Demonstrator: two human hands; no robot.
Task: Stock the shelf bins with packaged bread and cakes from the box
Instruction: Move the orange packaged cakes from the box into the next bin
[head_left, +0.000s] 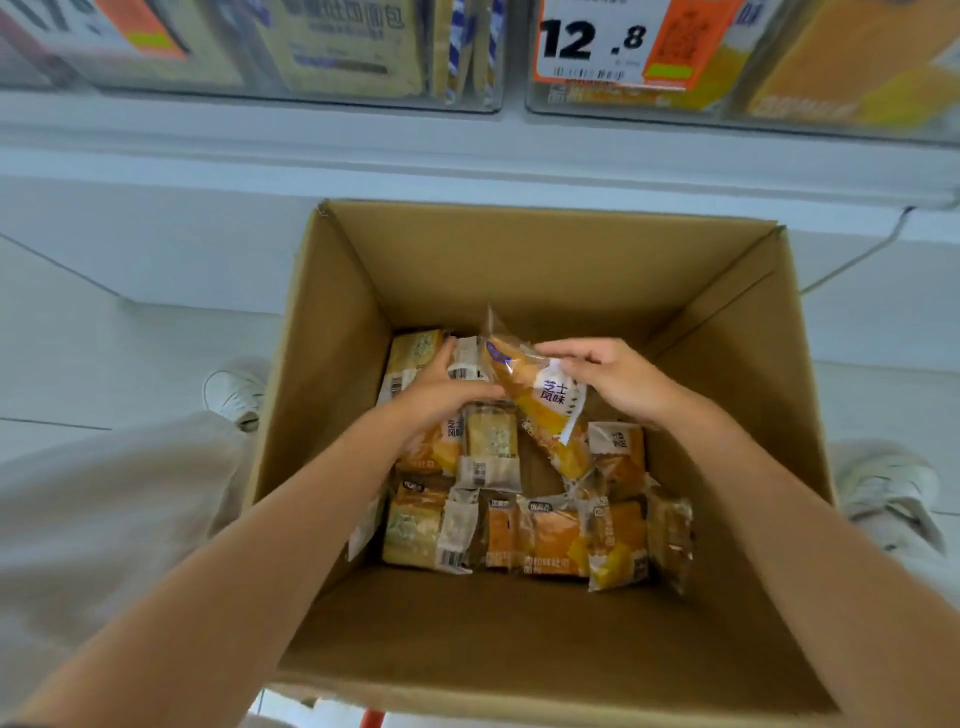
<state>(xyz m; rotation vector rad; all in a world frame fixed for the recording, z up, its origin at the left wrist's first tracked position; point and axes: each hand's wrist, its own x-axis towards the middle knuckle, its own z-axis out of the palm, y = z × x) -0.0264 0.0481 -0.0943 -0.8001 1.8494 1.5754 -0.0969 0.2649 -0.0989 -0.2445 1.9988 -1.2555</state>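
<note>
While your right hand (608, 379) pinches a pack (545, 410) inside the box (519, 260) | left hand (436, 387) on packs (413, 358), grip unclear | next: lift it to a bin (727, 111).

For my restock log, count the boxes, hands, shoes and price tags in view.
Cardboard box: 1
Hands: 2, left hand and right hand
Shoes: 2
Price tags: 2
Total: 7

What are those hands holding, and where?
The right hand pinches a bread packet near its upper end. Whether the left hand grips packets under it is unclear.
</note>
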